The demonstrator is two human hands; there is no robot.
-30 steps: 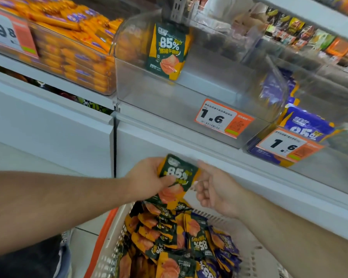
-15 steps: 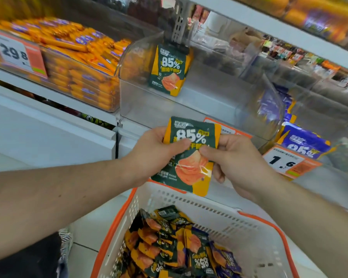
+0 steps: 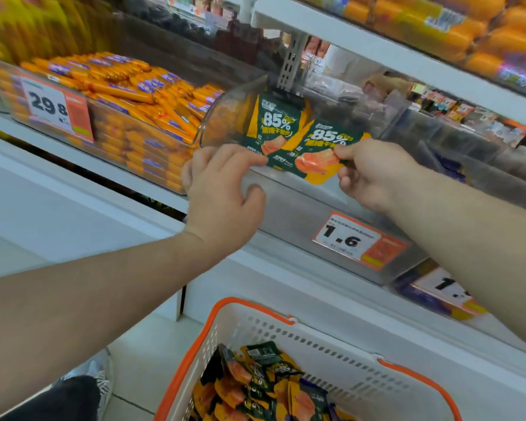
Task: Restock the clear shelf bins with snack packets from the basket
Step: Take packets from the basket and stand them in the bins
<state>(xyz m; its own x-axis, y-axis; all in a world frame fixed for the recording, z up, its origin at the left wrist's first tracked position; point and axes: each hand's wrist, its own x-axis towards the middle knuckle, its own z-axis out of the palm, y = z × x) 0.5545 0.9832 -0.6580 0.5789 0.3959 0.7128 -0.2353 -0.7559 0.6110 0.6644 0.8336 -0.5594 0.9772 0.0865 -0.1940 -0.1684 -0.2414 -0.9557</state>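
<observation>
- Two hands hold one green and orange snack packet [image 3: 319,154] at the front edge of the clear shelf bin [image 3: 286,214], in the middle of the view.
- The right hand [image 3: 374,174] pinches the right edge of the packet between thumb and curled fingers.
- The left hand [image 3: 225,189] has its thumb tip at the lower left corner of the packet; the other fingers are bent over the bin edge. Whether they pinch the packet or only touch it, I cannot tell.
- A second packet [image 3: 275,126] of the same kind stands upright inside the bin, behind the held one and partly covered by it.
- The price tag [image 3: 359,241] on the bin front reads 1.6.
- The bin to the left is full of orange sausage sticks [image 3: 140,95].
- The basket [image 3: 331,350] below, white with an orange rim, is cut off by the lower edge; more packets [image 3: 264,384] lie in it.
- The purple packets [image 3: 428,299] on the right are mostly hidden by the right arm.
</observation>
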